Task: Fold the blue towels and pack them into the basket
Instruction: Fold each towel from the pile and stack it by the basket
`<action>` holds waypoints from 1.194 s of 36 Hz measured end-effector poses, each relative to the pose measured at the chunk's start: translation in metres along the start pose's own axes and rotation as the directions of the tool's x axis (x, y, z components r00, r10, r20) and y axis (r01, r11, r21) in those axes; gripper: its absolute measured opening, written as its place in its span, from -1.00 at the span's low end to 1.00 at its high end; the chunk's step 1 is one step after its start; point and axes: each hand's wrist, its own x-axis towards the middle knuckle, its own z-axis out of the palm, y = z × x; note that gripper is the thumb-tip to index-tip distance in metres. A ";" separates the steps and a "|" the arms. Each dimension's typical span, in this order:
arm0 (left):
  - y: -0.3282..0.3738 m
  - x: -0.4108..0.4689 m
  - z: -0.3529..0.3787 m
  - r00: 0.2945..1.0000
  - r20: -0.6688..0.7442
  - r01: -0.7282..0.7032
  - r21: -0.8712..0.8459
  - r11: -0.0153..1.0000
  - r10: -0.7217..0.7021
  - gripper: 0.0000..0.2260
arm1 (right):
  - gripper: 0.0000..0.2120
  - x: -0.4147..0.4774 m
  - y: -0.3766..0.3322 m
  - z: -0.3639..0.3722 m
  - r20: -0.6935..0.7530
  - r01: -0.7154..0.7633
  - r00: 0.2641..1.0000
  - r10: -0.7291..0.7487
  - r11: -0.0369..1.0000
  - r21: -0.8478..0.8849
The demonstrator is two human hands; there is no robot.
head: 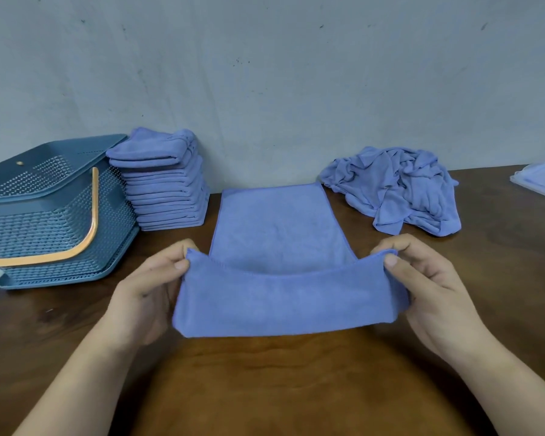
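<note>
A blue towel (280, 228) lies flat on the brown table (265, 388), its far edge near the wall. Its near end is lifted and curled back over itself. My left hand (148, 294) pinches the near left corner, and my right hand (428, 287) pinches the near right corner. A tall stack of folded blue towels (164, 190) stands at the back left. Beside it sits the blue basket (44, 221) with a lid on top and an orange handle hanging down its front. A heap of unfolded blue towels (397, 190) lies at the back right.
A grey wall (265, 73) runs along the table's far edge. At the far right edge a clear plastic tray or lid (541, 180) is partly in view. Bare table surface stretches in front of the towel.
</note>
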 end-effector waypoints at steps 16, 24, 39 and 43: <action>-0.007 0.017 0.003 0.984 -0.144 -0.114 -0.047 0.992 0.107 -0.86 | -0.80 0.022 0.011 -0.003 -0.098 -0.033 0.995 0.005 0.956 -0.291; -0.003 0.068 -0.003 0.941 -0.322 -0.119 -0.037 0.992 0.101 -0.74 | -0.86 0.102 0.007 -0.006 -0.035 0.049 0.997 -0.075 0.876 -0.481; -0.049 0.157 -0.019 0.942 -0.112 0.013 0.954 0.299 0.317 -0.78 | -0.61 0.186 0.090 0.020 0.147 0.143 0.989 -0.028 0.447 -0.883; -0.064 0.157 -0.003 0.998 0.057 -0.058 0.998 0.033 0.013 -0.56 | -0.53 0.182 0.095 0.031 0.362 0.261 0.897 0.254 0.356 -0.897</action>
